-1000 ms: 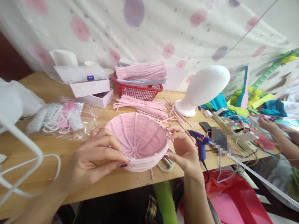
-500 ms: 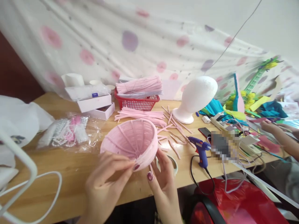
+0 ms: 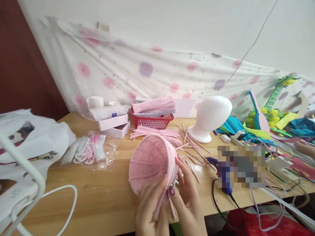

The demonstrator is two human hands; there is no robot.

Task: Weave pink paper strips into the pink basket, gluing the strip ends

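A pink woven bowl-shaped basket (image 3: pixel 147 164), made of fuzzy pipe-cleaner-like strips with ribs inside, is tilted with its opening toward the left. My left hand (image 3: pixel 151 206) grips its near rim, fingers partly inside the bowl. On the right, my right hand (image 3: pixel 188 196) holds the outer wall, its thumb close to my left thumb at the rim. A loose pink strip end (image 3: pixel 172 208) hangs down between the hands. Behind my right hand, part of a pair of scissors (image 3: pixel 176 183) shows on the table.
Pink strips (image 3: pixel 157 132) lie before a red basket (image 3: pixel 154 123) of bundled strips. A white foam head (image 3: pixel 211 118) stands right of it. A glue gun (image 3: pixel 225 177), partly pixelated, lies right; bagged beads (image 3: pixel 90 149) lie left. Another person's hand (image 3: pixel 305 147) is at far right.
The pink basket has turned so its opening faces more leftward. Both hands have come closer together at the rim, and the left hand now reaches further around it. The camera view has shifted.
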